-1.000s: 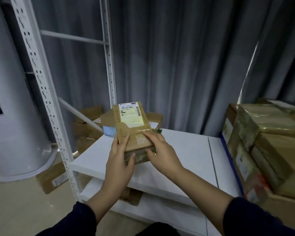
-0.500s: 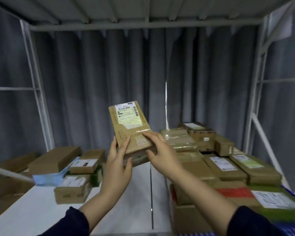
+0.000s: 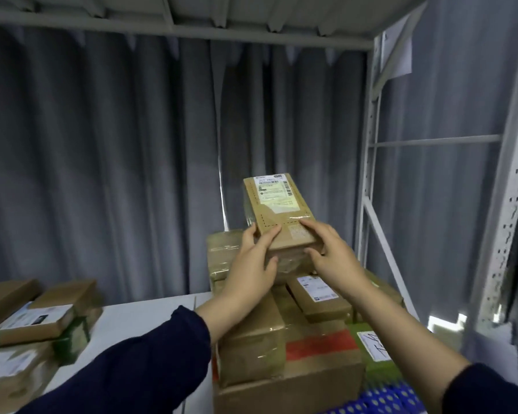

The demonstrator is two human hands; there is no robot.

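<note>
A small brown cardboard parcel point(image 3: 277, 210) with a white shipping label on top is held in both hands, tilted with its far end raised. My left hand point(image 3: 251, 264) grips its near left corner, thumb on top. My right hand point(image 3: 332, 255) grips its near right corner, fingers on top. The parcel hangs over the top of a pile of taped brown parcels point(image 3: 281, 333) on the right part of a white shelf point(image 3: 138, 318). Whether it touches the pile is hidden by my hands.
More labelled parcels point(image 3: 42, 318) lie on the shelf at the left. A white perforated rack upright point(image 3: 503, 228) and a diagonal brace point(image 3: 383, 243) stand at the right. Another shelf board point(image 3: 192, 13) is overhead. Grey curtains point(image 3: 102, 159) hang behind.
The view swung from a lower shelf up and right to this one. Both hands carried the parcel to the right, over the parcel pile.
</note>
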